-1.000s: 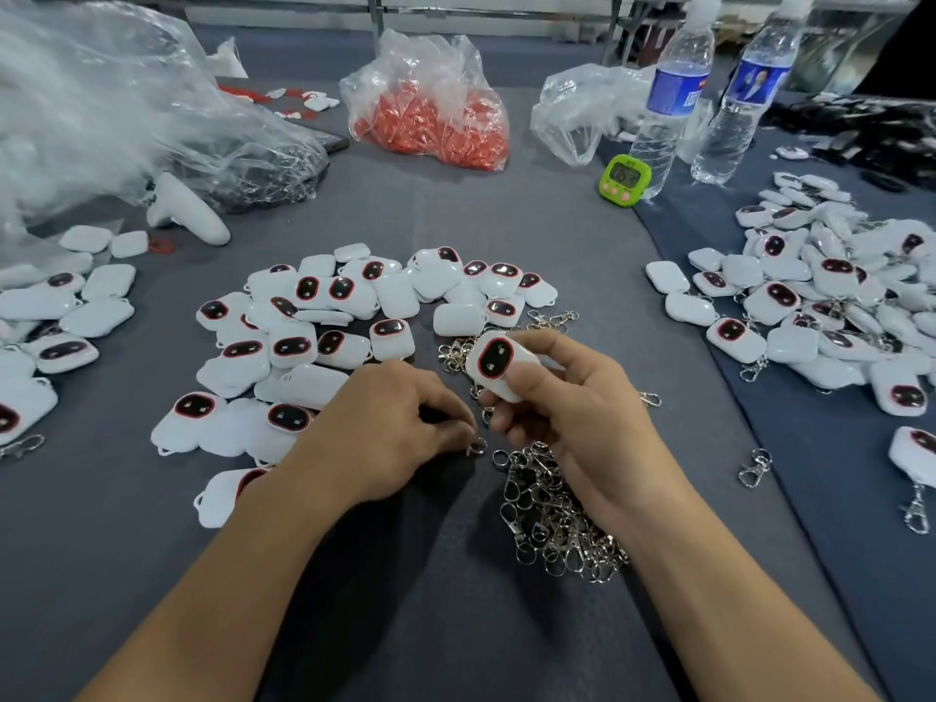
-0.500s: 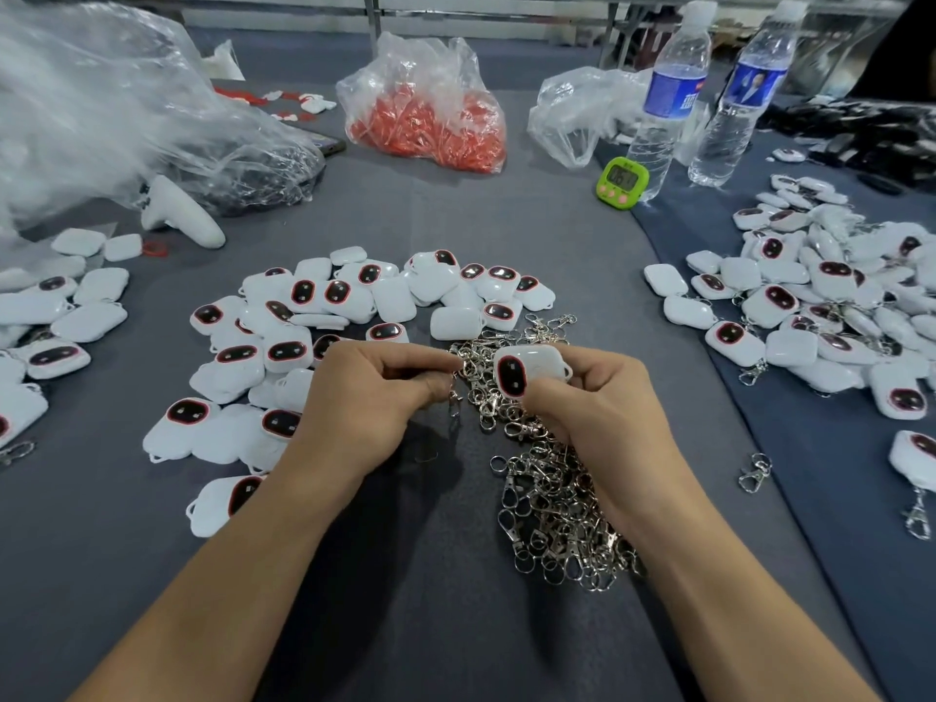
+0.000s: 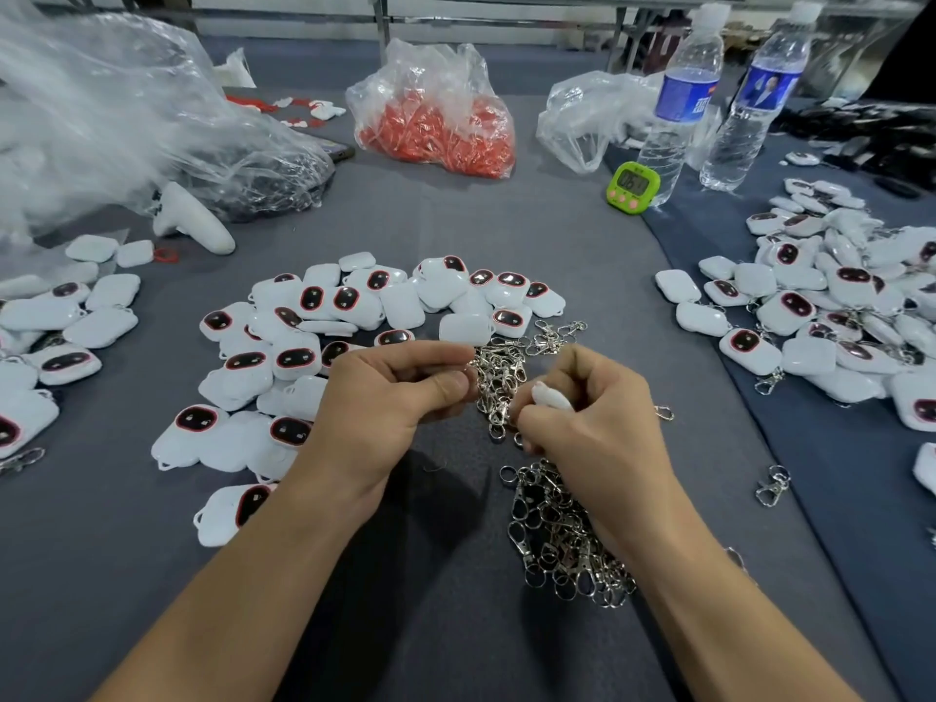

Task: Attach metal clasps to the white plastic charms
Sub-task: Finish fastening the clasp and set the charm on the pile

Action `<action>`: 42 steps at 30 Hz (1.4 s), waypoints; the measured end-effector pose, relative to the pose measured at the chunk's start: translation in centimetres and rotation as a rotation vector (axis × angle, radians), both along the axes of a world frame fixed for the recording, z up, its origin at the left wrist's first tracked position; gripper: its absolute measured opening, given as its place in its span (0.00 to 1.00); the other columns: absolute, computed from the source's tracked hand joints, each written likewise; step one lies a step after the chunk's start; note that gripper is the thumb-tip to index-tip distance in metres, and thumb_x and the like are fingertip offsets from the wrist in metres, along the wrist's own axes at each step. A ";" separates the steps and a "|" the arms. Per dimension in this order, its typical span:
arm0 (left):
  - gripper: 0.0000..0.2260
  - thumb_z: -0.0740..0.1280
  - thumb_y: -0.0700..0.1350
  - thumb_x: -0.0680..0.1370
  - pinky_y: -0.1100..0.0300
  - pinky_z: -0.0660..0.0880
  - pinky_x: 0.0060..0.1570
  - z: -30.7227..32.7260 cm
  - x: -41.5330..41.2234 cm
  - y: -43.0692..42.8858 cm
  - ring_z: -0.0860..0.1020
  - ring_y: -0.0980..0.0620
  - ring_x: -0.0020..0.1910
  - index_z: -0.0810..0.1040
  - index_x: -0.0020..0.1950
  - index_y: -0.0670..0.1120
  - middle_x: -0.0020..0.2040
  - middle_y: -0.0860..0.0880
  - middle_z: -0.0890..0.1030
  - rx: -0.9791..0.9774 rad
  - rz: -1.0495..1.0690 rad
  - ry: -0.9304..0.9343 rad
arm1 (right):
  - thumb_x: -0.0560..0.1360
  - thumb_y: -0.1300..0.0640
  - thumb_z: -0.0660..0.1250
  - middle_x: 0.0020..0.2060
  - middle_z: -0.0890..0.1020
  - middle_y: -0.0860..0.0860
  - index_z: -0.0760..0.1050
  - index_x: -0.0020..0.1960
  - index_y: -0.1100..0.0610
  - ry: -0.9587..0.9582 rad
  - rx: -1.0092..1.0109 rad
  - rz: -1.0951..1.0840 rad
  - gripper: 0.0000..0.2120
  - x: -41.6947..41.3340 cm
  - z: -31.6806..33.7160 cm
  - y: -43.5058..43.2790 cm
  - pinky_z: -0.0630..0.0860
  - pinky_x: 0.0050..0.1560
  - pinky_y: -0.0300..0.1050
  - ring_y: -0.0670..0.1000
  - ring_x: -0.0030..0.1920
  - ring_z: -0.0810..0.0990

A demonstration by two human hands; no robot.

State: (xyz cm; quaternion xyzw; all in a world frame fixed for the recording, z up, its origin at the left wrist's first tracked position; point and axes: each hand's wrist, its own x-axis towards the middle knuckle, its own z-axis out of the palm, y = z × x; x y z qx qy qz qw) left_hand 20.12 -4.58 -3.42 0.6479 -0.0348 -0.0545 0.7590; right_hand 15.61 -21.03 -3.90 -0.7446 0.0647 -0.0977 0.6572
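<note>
At the centre of the frame, just above the heap of metal clasps (image 3: 557, 539), the two hands meet. Half a second ago the right hand (image 3: 597, 428) showed us the dark, red-rimmed face of a white plastic charm (image 3: 551, 396). Now its fingers (image 3: 577, 369) are curled round the charm and only a white corner peeks out. The left hand (image 3: 385, 402) has lifted off the bench (image 3: 456, 225) and presses its thumb hard against the forefinger, level with the charm. We cannot tell whether a clasp sits in that pinch, since it merges with the silver heap behind. We judge that the charm's loop is being turned toward the left hand, so the hooking step is about to begin and is not yet done.

Around them, bare charms (image 3: 354, 306) fan out above the left hand. Finished ones with clasps are piled at the right edge (image 3: 835, 306). A bag of red parts (image 3: 435, 124), a green timer (image 3: 633, 187) and two water bottles (image 3: 678, 93) stand along the top, well apart from the work. The tangled clasps under the right wrist look likely to snag or drag along.
</note>
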 end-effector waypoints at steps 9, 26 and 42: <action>0.16 0.72 0.29 0.73 0.65 0.80 0.42 0.1 -0.4 -0.4 0.86 0.52 0.41 0.89 0.42 0.51 0.40 0.47 0.87 0.185 -0.089 -0.158 | 0.72 0.56 0.76 0.31 0.84 0.42 0.84 0.39 0.46 -0.089 -0.319 -0.046 0.05 -0.4 0.0 0.4 0.72 0.31 0.32 0.41 0.32 0.80; 0.07 0.78 0.39 0.71 0.65 0.79 0.40 -0.2 -0.9 -0.6 0.84 0.58 0.36 0.88 0.41 0.52 0.35 0.55 0.86 0.445 0.029 -0.238 | 0.72 0.62 0.76 0.32 0.83 0.41 0.82 0.37 0.47 -0.155 -0.302 -0.078 0.11 -0.2 0.0 0.5 0.72 0.33 0.30 0.42 0.33 0.81; 0.10 0.74 0.30 0.70 0.64 0.77 0.34 0.6 -0.5 0.3 0.82 0.51 0.32 0.87 0.39 0.45 0.34 0.40 0.84 0.297 -0.226 -0.103 | 0.72 0.61 0.72 0.29 0.81 0.44 0.84 0.41 0.50 -0.091 -0.124 0.111 0.06 0.1 0.1 -0.3 0.72 0.34 0.39 0.41 0.30 0.75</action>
